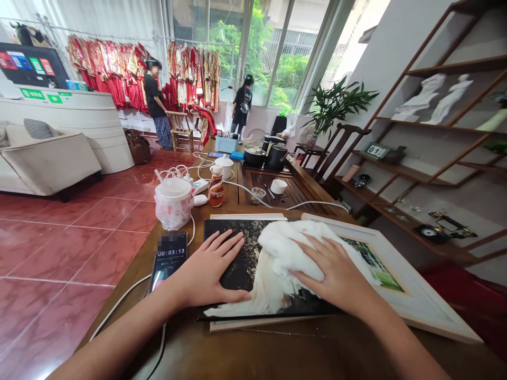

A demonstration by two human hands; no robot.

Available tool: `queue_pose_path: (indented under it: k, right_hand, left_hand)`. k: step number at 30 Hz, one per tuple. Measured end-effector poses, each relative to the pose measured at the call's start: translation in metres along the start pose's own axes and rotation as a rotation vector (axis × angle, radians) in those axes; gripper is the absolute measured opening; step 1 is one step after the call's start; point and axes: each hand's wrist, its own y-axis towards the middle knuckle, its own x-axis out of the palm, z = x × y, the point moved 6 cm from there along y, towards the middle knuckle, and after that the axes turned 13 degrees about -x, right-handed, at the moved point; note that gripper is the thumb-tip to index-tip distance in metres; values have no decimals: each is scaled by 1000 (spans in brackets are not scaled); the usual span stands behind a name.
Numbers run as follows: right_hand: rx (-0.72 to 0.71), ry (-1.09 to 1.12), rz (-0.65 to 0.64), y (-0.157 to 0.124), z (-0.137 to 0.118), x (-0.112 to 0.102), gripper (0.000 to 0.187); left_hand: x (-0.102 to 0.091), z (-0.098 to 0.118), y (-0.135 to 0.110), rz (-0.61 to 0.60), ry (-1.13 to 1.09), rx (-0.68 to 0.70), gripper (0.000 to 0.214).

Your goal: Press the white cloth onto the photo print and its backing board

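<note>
A black smartphone (pixel 168 254) showing a running timer lies just beside the person's left hand (pixel 212 269), spread flat on a glossy black rectangular photo panel (pixel 232 237); the right hand (pixel 336 273), fingers also spread, presses on a crumpled white fluffy mass (pixel 291 248) on that panel, a wide white picture frame (pixel 430 298) just beyond it

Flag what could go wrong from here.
The right hand presses bunched white cloth against the dark, gold-flecked panel; trapped grit or heavy pressure could scuff its surface. The white-framed picture sits close to the wooden table's edge, so a shove might tip it. The phone lies beside the left hand, with a white cable by the forearm; a sideways move could snag either.
</note>
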Motion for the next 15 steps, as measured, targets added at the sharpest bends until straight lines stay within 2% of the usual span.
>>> queue_pose_path:
  k: [4, 7, 11, 15]
  right_hand:
    - [0, 27, 12, 37, 18, 10, 60]
    - [-11, 32, 13, 47, 22, 13, 59]
    - [-34, 32, 9, 39, 12, 9, 57]
    - [-116, 58, 2, 17, -18, -3, 59]
  left_hand:
    - [-1, 1, 0, 18, -5, 13, 100]
    - [-1, 2, -1, 22, 0, 6, 100]
    - [2, 2, -1, 14, 6, -20, 100]
    - [4, 1, 0, 19, 10, -30, 100]
